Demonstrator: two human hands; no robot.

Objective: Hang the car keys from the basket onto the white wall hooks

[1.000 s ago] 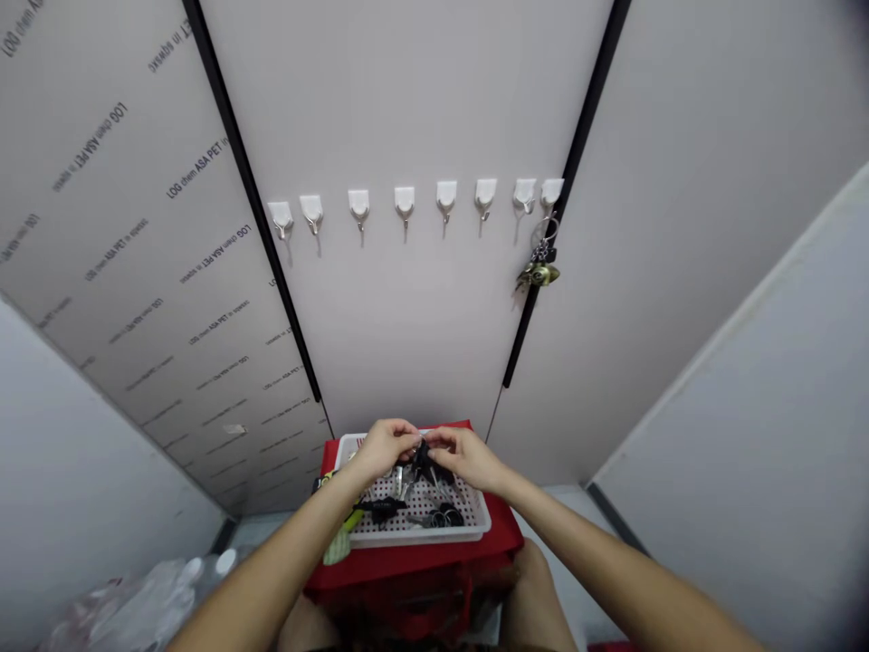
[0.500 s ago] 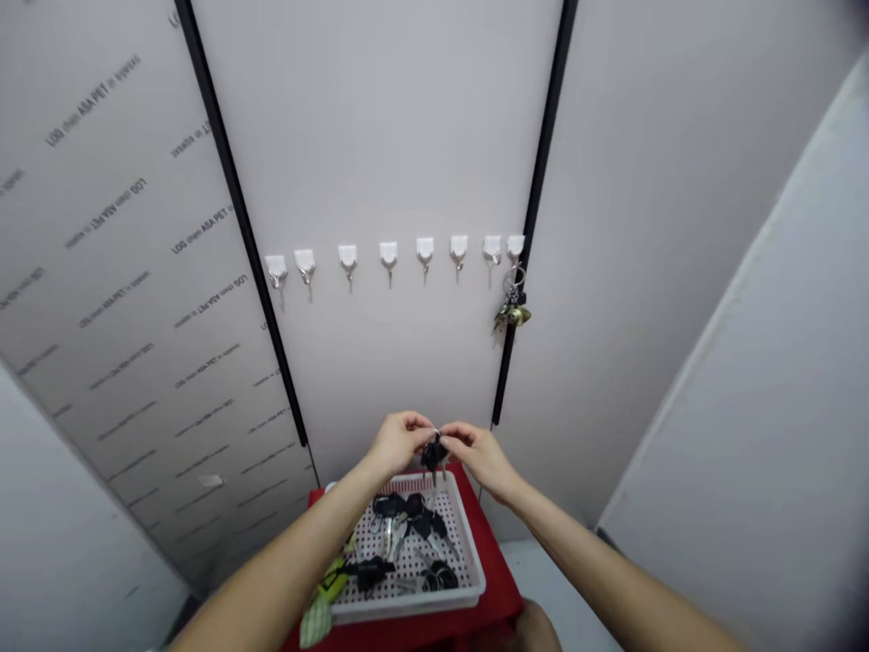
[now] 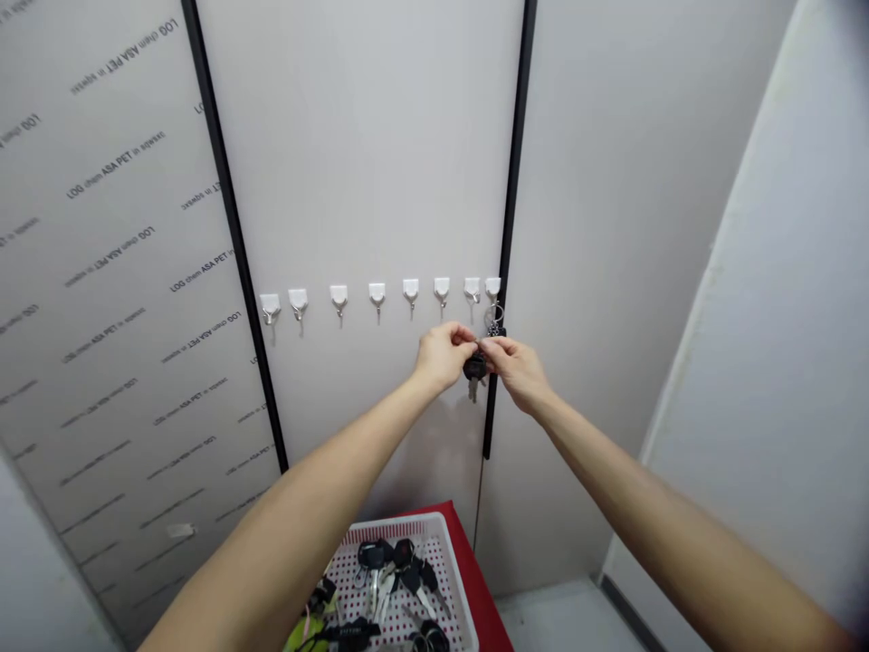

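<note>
Between both hands hangs a bunch of black-headed keys (image 3: pixel 475 369), pinched at its top, blades pointing down. My left hand (image 3: pixel 444 355) is closed on it from the left, and my right hand (image 3: pixel 517 369) is closed on it from the right. The ring at their fingertips is mostly hidden. Just above is a row of white wall hooks (image 3: pixel 410 292) with metal prongs. From the rightmost hook (image 3: pixel 492 288) hangs another key ring (image 3: pixel 495 317); its keys are largely behind my right hand.
Below, a white perforated basket (image 3: pixel 453 569) stands on a red surface (image 3: pixel 483 608). Several black-headed keys (image 3: pixel 372 554) lie in it, with a yellow-green item (image 3: pixel 299 634) at its left. A black vertical strip (image 3: pixel 514 172) runs down the wall panel beside the rightmost hook.
Both hands have risen from above the basket and moved right, carrying the bunch of keys to just below the right end of the hook row. The camera view has shifted too.
</note>
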